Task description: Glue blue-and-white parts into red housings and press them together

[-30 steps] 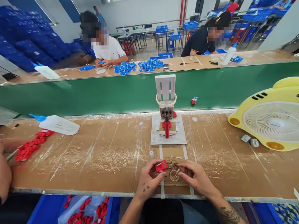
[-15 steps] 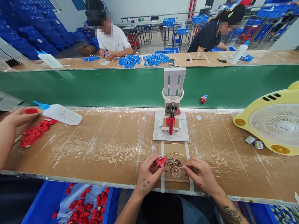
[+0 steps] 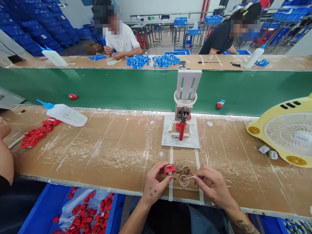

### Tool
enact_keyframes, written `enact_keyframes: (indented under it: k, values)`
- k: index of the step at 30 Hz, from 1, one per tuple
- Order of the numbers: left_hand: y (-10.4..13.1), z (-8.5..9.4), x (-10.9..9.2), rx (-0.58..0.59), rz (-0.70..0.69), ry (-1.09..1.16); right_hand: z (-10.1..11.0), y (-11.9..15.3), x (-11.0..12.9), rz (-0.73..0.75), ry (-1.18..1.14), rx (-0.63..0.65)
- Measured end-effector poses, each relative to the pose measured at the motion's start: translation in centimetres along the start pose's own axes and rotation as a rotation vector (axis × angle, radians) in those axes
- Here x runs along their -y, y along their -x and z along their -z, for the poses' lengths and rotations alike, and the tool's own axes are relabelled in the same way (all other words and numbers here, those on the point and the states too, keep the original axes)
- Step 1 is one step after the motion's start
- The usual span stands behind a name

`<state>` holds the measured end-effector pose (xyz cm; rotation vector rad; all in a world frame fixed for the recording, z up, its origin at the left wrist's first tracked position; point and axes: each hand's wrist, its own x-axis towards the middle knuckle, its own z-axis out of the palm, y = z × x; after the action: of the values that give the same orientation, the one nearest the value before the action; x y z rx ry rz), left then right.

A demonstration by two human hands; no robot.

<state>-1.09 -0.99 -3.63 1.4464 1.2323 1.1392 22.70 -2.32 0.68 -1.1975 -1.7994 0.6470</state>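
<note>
Between thumb and fingers, my left hand (image 3: 156, 185) grips a small red plastic part (image 3: 170, 169) with a hollow facing up. My right hand (image 3: 212, 183) pinches a thin pale stick (image 3: 190, 177), perhaps wooden. Its far end dips into a small clear round dish (image 3: 184, 181) on the table in front of me. Brown stains and a thin stick (image 3: 187, 161) lie just behind the dish, between two pale tape strips. Farther back, a hand press (image 3: 181, 130) with a red handle stands on a white base plate.
A pile of red parts (image 3: 40, 131) and a glue bottle (image 3: 67, 114) lie to the left, by a co-worker's arm (image 3: 6, 159). A yellow fan (image 3: 253, 130) rests at right. Beyond the table runs a green belt (image 3: 122, 87). A blue bin (image 3: 36, 208) of red parts sits below left.
The co-worker's hand at left has drawn back, and a red part now lies on the green belt there. My hands keep nearly the same pose; the stick stays at the dish.
</note>
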Motion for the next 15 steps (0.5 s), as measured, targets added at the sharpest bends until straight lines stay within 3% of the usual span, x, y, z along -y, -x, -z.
enact_keyframes:
  k: [8,15]
  values:
    - [-0.3,-1.3,-1.6,0.066,-0.154,-0.008,-0.4,-0.3,0.9,-0.157,-0.334,-0.210]
    - [-0.1,-1.8,-2.4,0.093,-0.245,-0.070,-1.3,-1.0,1.0,-0.185,-0.331,-0.181]
